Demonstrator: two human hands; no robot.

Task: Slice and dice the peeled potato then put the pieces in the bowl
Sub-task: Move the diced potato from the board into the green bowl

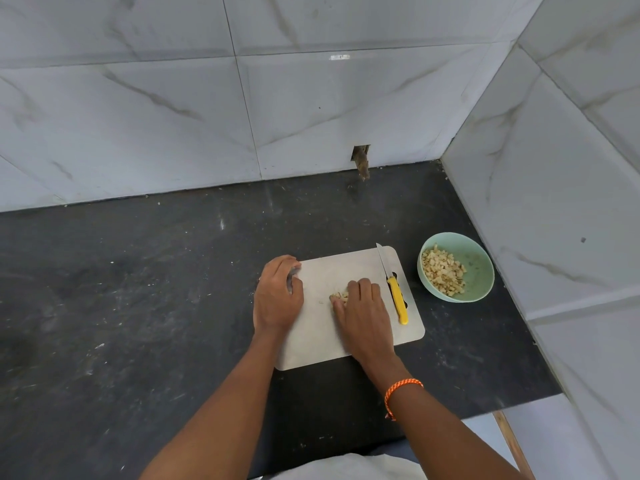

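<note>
A pale cutting board (346,344) lies on the dark counter. My left hand (277,296) grips the board's left edge, fingers curled over it. My right hand (363,306) lies on the middle of the board with its fingers curled round a small heap of diced potato pieces (340,295). A yellow-handled knife (396,299) lies loose along the board's right side, blade pointing away. To the right stands a light green bowl (478,268) holding many diced potato pieces (443,271).
The dark counter (138,306) stretches far to the left. White marble-look tiled walls close off the back and the right, just behind the bowl. The counter's front edge runs near my right forearm.
</note>
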